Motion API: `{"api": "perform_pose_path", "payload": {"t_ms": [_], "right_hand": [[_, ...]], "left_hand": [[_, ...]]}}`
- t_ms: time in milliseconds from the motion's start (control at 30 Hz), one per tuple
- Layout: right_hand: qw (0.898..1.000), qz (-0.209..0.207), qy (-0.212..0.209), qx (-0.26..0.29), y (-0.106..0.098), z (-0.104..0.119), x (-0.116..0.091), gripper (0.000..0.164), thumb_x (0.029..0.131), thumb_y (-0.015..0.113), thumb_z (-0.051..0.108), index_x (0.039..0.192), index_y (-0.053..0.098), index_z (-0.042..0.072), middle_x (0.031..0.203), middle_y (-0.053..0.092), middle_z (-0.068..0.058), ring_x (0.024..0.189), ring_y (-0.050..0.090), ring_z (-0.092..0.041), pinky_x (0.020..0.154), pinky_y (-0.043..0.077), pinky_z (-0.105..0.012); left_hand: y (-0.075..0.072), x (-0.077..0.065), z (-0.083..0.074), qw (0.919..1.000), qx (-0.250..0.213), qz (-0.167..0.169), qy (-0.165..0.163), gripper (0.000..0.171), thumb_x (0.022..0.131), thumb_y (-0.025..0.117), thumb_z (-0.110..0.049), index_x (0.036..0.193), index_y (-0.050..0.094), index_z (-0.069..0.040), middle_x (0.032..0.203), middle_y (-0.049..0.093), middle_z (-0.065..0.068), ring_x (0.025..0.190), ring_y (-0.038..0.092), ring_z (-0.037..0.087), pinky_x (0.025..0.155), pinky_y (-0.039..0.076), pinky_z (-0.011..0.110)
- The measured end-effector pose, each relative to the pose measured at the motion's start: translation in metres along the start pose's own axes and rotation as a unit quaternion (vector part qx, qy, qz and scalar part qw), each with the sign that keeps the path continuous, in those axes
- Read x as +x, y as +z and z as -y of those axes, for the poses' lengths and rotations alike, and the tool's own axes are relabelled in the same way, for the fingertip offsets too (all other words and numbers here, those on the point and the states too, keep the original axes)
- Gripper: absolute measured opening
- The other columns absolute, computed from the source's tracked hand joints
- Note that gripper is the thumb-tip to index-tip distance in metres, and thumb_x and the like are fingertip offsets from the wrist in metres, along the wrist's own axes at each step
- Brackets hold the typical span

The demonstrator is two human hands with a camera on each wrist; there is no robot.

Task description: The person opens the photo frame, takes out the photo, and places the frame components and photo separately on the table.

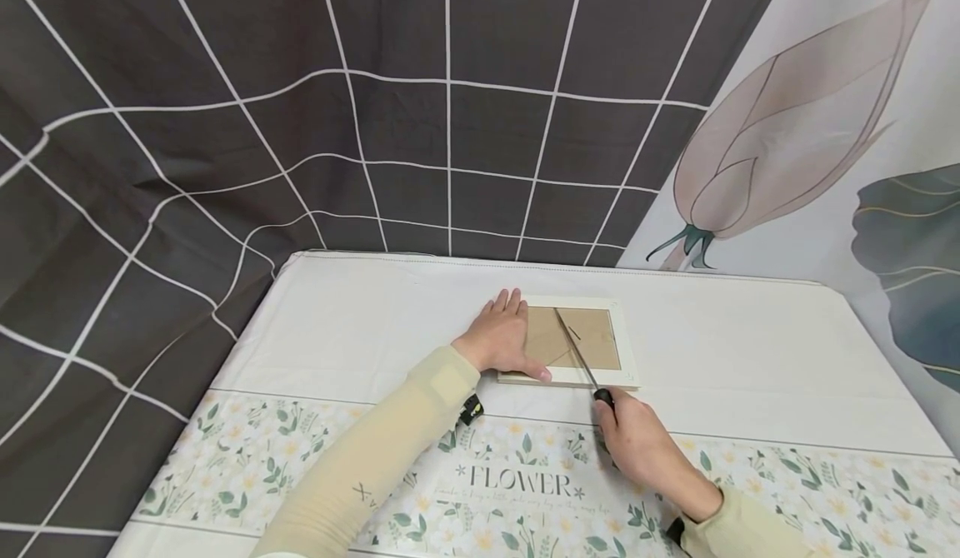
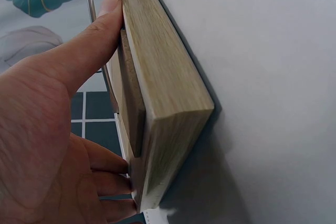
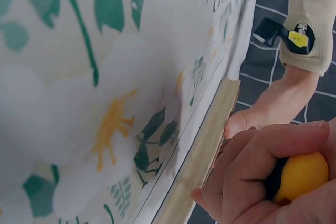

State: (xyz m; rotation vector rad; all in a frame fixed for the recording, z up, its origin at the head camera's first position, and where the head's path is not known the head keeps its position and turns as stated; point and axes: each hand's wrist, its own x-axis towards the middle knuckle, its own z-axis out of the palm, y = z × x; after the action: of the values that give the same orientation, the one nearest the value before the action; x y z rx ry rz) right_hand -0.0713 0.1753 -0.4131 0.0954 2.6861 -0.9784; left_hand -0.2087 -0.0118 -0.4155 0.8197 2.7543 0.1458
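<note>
A pale wooden picture frame [image 1: 625, 337] lies on the table with its brown backing board [image 1: 543, 333] facing up. My left hand [image 1: 498, 340] rests on the frame's left side, fingers spread and fairly straight, thumb on the near edge. In my right hand [image 1: 641, 440] is a screwdriver [image 1: 577, 350]; its long metal shaft slants across the backing board, and the tip is near the board's far edge. I cannot tell whether the tip touches. The right wrist view shows curled fingers around the black-and-yellow handle [image 3: 304, 174]. A small dark strip [image 1: 574, 333] shows beside the shaft.
A white tablecloth [image 1: 375, 325] with a flower-printed band and the word FLOWER covers the table. Behind it hangs a dark cloth [image 1: 405, 125] with white grid lines. A light curtain [image 1: 810, 125] with large printed flowers is on the right.
</note>
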Motion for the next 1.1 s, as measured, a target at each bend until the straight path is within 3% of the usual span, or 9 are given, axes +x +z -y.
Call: {"api": "perform_pose_path", "payload": {"t_ms": [133, 667, 867, 1100], "right_hand": [[1.000, -0.002, 0.006, 0.009, 0.0003, 0.0006, 0.0005, 0.025, 0.100, 0.033, 0.014, 0.109, 0.051, -0.002, 0.067, 0.047, -0.006, 0.054, 0.045, -0.015, 0.041, 0.040, -0.028], [1.000, -0.012, -0.002, 0.020, 0.0040, 0.0003, 0.0012, 0.038, 0.101, 0.034, 0.015, 0.128, 0.041, -0.010, 0.068, 0.046, -0.006, 0.054, 0.044, -0.014, 0.041, 0.039, -0.029], [0.999, -0.014, -0.002, 0.031, 0.0043, -0.0008, 0.0011, 0.033, 0.101, 0.033, 0.015, 0.122, 0.046, -0.007, 0.067, 0.046, -0.006, 0.054, 0.044, -0.014, 0.041, 0.039, -0.028], [0.999, -0.018, -0.007, 0.031, 0.0028, -0.0008, 0.0020, 0.024, 0.101, 0.033, 0.017, 0.101, 0.051, 0.001, 0.066, 0.044, -0.005, 0.052, 0.043, -0.015, 0.040, 0.038, -0.028]], "left_hand": [[-0.0001, 0.0003, 0.0005, 1.0000, 0.003, 0.001, 0.001, 0.125, 0.061, 0.060, -0.079, 0.143, 0.023, 0.007, 0.151, 0.011, 0.024, 0.139, 0.008, 0.038, 0.112, 0.015, 0.045], [0.0011, 0.0023, 0.0002, 0.9999, 0.009, 0.009, 0.002, 0.126, 0.061, 0.060, -0.078, 0.143, 0.019, 0.008, 0.151, 0.010, 0.024, 0.139, 0.007, 0.037, 0.113, 0.013, 0.042], [-0.0011, 0.0016, -0.0009, 0.9998, 0.014, 0.015, 0.006, 0.125, 0.062, 0.059, -0.079, 0.143, 0.020, 0.008, 0.151, 0.010, 0.025, 0.139, 0.007, 0.038, 0.113, 0.012, 0.042], [-0.0023, 0.0025, -0.0010, 0.9996, 0.019, 0.022, 0.004, 0.126, 0.062, 0.058, -0.080, 0.143, 0.019, 0.008, 0.151, 0.010, 0.025, 0.139, 0.007, 0.038, 0.113, 0.012, 0.042]]}}
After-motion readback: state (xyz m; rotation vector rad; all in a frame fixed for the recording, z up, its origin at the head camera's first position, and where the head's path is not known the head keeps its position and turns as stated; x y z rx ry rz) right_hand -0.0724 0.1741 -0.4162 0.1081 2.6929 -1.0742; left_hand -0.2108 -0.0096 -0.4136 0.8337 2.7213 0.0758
